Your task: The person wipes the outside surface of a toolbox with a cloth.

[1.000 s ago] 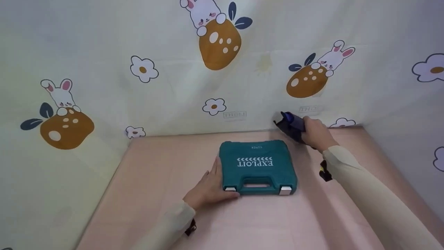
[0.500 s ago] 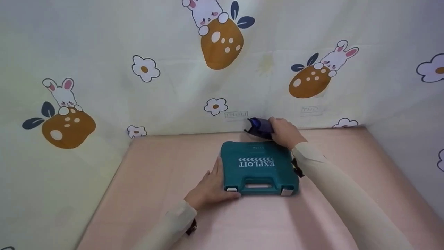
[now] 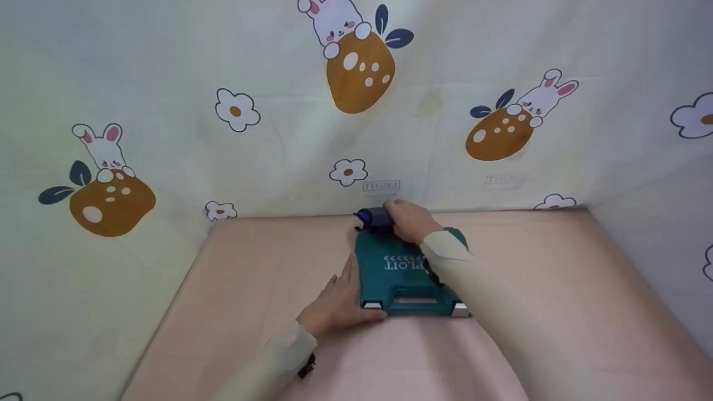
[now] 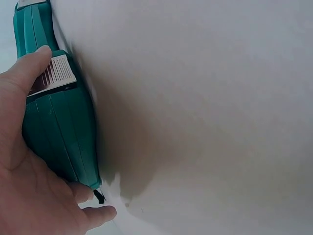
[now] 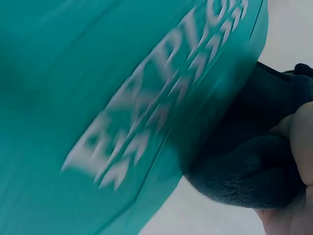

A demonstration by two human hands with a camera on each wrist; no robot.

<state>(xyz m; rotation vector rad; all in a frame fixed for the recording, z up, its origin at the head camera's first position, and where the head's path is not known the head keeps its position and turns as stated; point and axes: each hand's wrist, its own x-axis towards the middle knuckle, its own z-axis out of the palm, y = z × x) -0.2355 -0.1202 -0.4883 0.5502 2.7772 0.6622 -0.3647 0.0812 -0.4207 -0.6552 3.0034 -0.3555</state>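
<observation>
Head view: The closed teal hard-plastic case with white lettering (image 3: 384, 281) lies flat on the pale pink cloth-covered tabletop (image 3: 262, 262), its handle and silver metal latches facing you. Your left hand (image 3: 337, 303) is not clenched: its extended fingers rest along the case's left side, and its thumb lies along the near edge. Your right hand (image 3: 413, 221) grasps a dark blue folded fabric cloth (image 3: 377, 218) at the far end of the case. Behind stands a pale fabric backdrop printed with rabbits, orange fruit and flowers (image 3: 278, 147).

Left wrist view: Your thumb touches the ridged silver latch (image 4: 61, 71); your other fingers sit by the case's side wall.

Right wrist view: The fuzzy cloth, bunched under your fingers, meets the lid's edge beside the blurred lettering.
</observation>
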